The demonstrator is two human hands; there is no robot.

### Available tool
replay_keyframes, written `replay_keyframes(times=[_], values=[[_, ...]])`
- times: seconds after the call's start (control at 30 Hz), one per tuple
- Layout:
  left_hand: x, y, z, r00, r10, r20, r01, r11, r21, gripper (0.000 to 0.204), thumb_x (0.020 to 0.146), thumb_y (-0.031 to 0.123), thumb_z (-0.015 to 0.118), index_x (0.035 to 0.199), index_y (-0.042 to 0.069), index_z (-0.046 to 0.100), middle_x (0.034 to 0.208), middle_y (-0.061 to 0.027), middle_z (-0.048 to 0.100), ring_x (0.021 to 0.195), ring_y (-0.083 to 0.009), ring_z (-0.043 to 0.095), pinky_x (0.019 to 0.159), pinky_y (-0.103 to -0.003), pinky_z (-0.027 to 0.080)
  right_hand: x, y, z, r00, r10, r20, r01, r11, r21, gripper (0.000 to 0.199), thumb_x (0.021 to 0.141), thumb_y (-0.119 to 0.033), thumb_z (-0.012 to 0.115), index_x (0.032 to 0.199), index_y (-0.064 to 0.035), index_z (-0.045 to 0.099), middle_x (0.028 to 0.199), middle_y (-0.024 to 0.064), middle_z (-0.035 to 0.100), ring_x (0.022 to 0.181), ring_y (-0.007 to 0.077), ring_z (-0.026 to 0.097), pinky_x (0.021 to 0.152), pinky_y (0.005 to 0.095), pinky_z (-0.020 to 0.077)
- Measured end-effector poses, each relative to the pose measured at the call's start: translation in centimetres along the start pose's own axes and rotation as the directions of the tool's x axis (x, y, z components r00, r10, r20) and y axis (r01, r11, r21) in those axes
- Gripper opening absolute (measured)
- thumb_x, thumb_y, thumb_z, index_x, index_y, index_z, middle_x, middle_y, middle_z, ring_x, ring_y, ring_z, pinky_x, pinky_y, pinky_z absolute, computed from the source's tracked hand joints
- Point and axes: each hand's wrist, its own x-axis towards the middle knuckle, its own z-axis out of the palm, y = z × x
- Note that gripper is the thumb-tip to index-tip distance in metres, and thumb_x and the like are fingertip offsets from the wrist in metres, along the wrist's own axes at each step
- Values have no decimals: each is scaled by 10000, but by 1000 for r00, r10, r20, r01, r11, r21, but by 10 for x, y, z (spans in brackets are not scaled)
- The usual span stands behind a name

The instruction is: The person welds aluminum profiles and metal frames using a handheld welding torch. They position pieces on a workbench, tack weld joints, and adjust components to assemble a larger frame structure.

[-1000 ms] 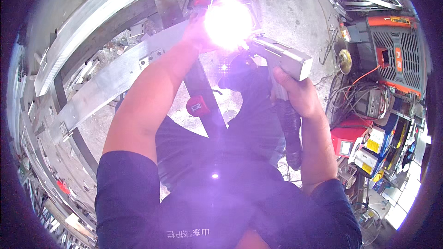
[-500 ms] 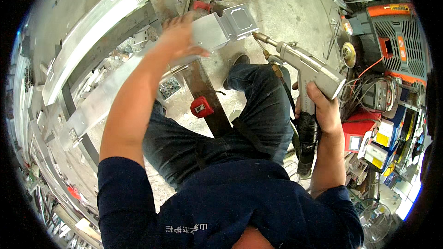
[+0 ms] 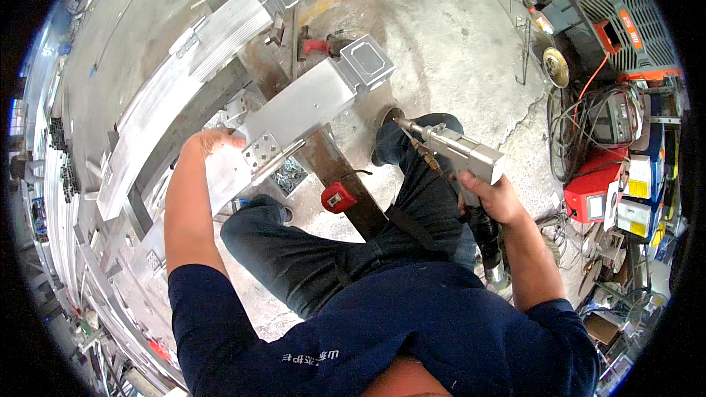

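My right hand [image 3: 494, 198] is wrapped round the grip of a silver handheld welding gun [image 3: 465, 148]. Its thin nozzle points up and left, over my shoe, away from the metal. A square silver metal post [image 3: 305, 106] lies slantwise in front of me, with a stepped cap [image 3: 366, 62] at its far end. My left hand [image 3: 212, 143] curls over the post's left edge, its fingertips partly hidden. Just beside that hand, a small plate with holes [image 3: 261, 151] and a rod sit on the post. Under the post runs a rusty steel bar [image 3: 360, 213] bearing a red tape measure [image 3: 338, 197].
A second silver post [image 3: 213, 44] lies parallel on the left. Beyond the posts is a red-handled power tool [image 3: 316, 45]. On the right stand an orange-and-grey machine [image 3: 629, 29], coiled cables [image 3: 566, 132] and a red box [image 3: 596, 184]. A tray of small fasteners [image 3: 288, 176] sits below the post.
My left hand has slid back along the post from near the cap and now holds its edge. The welding gun has moved down and left, away from the cap. My view has shifted.
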Motion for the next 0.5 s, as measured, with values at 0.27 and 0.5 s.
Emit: replay_keyframes(times=[0.27, 0.5], values=[[-39, 15, 4, 967, 248, 55, -253, 919, 303, 928, 669, 290, 891, 1428, -79, 505, 1360, -236, 618, 1244, -337, 600, 1093, -381, 429, -4, -1, -1, 995, 42, -92, -46, 998, -36, 425, 968, -202, 700, 1305, 14, 558, 984, 70, 650, 727, 169, 647, 605, 333, 538], [-76, 20, 24, 948, 291, -132, -182, 832, 524, 1144, 596, 482, 920, 1458, -97, 442, 1434, -283, 512, 1331, -409, 508, 1142, -426, 399, 11, 20, -10, 997, -2, -73, -10, 985, -170, 431, 942, -272, 735, 1235, 21, 617, 993, 70, 684, 862, 172, 663, 745, 340, 541]])
